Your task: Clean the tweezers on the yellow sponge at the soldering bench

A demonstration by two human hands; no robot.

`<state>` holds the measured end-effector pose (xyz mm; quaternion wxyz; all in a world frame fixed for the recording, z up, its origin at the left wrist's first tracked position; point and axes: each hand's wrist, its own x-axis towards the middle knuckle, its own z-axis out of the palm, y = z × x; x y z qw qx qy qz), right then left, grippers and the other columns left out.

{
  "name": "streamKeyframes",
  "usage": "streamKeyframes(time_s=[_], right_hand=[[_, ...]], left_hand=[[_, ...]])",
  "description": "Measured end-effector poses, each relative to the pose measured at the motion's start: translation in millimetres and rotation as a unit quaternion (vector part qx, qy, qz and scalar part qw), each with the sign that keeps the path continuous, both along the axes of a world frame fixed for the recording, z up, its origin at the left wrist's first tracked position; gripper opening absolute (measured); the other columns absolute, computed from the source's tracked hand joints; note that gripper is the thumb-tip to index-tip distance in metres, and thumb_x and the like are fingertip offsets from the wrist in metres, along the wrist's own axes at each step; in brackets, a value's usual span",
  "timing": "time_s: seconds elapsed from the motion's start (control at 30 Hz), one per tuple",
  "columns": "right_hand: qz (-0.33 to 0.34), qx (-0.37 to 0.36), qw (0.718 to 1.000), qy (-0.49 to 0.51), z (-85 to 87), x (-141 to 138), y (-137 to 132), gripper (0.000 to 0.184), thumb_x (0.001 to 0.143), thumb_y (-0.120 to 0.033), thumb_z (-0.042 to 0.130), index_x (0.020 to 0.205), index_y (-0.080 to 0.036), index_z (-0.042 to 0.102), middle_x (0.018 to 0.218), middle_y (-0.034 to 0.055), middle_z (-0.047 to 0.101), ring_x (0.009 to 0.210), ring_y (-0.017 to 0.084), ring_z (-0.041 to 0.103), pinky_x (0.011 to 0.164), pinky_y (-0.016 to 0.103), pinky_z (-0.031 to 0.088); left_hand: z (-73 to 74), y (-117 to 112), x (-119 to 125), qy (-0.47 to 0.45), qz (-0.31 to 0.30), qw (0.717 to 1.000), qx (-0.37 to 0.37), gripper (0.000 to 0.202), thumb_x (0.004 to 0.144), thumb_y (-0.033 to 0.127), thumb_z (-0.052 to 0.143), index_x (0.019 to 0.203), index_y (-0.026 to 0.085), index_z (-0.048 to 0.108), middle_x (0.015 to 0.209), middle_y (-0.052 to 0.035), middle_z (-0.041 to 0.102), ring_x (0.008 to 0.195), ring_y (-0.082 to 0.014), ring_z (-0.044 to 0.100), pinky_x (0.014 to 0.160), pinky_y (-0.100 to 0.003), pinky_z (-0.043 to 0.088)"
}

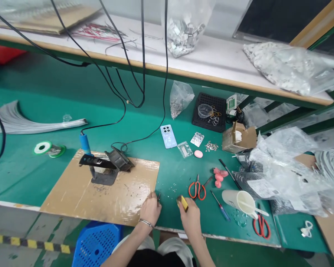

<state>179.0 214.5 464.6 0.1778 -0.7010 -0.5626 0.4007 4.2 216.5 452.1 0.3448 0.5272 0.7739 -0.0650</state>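
My left hand [150, 208] rests at the right edge of a brown cardboard sheet [72, 189], its fingers pinched on a small dark part [158, 196] that I cannot make out. My right hand [189, 215] is closed around a small yellow and black tool [183, 202], held just above the green bench top [44, 96]. The two hands are about a hand's width apart near the front edge. A soldering iron with a blue handle [85, 142] sits in a black stand [102, 167] on the cardboard.
Red-handled scissors [197, 189], a blue screwdriver [220, 207], a white cup [239, 200], a second pair of red scissors [261, 225], pink blobs [219, 177], a light blue phone [168, 136], a solder spool [46, 148], a black tray [210, 112] and plastic bags [284, 174] lie around. Black cables [141, 66] hang from above.
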Motion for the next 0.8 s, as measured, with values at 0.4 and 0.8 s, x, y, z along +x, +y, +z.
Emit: streamKeyframes(time_s=[0.4,0.8], right_hand=[[-0.102,-0.15,0.926,0.332,4.3,0,1,0.038,0.076,-0.049,0.068,0.09,-0.014,0.064,0.076,0.0034,0.063,0.066,0.017,0.055,0.053,0.024,0.042],[-0.122,-0.215,0.89,0.382,5.4,-9,-13,0.032,0.067,-0.039,0.074,0.089,-0.015,0.069,0.072,0.0018,0.067,0.064,0.017,0.059,0.051,0.023,0.042]], left_hand=[[-3.0,-13,-29,-0.43,0.284,0.856,-0.036,0.006,0.098,0.017,0.049,0.096,0.014,0.054,0.079,0.0004,0.062,0.076,-0.0169,0.067,0.077,-0.037,0.058],[8.4,-14,-7,-0.54,0.336,0.759,-0.142,0.033,0.094,0.05,0.048,0.09,0.017,0.051,0.064,0.0065,0.039,0.045,-0.0065,0.02,0.043,-0.022,0.017]])
